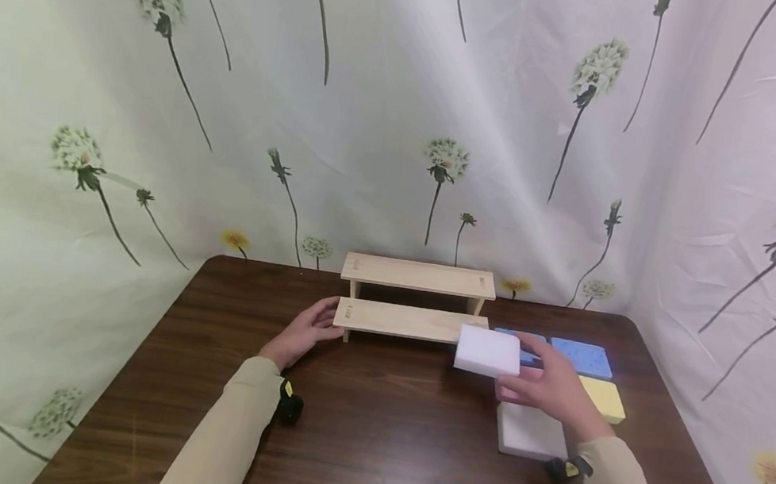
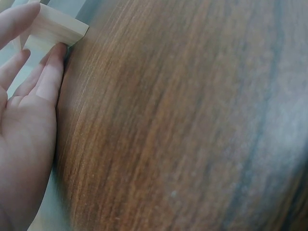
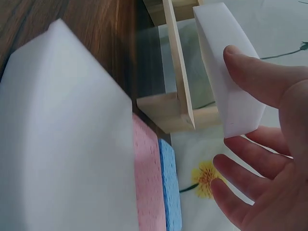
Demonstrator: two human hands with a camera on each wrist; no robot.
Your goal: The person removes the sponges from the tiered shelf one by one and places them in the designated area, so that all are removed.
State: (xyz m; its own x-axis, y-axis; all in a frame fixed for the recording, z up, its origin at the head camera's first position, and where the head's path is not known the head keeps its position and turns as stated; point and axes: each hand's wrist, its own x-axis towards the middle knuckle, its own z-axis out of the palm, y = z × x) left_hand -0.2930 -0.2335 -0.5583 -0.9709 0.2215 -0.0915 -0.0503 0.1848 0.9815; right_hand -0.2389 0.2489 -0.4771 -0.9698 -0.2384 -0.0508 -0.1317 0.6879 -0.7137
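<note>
My right hand [image 1: 558, 389] pinches a white sponge block [image 1: 488, 351] between thumb and fingers. It holds the block in the air by the right end of the lower wooden step [image 1: 408, 321] of a two-step stand. In the right wrist view, the thumb presses one face of the block and a fingertip meets its edge. At the left end of that lower step is my left hand [image 1: 306, 332], its fingers loosely extended against the wood. The left wrist view shows those fingertips beside the step's end [image 2: 60, 29]; whether they press on it is unclear.
Right of the stand lie two blue sponges [image 1: 582, 357], a pink sponge [image 1: 508, 390] partly behind my hand, a yellow sponge [image 1: 603, 400] and another white block [image 1: 530, 432]. The higher wooden step [image 1: 420, 276] stands at the back of the brown table [image 1: 365, 439], before a flowered curtain [image 1: 374, 113].
</note>
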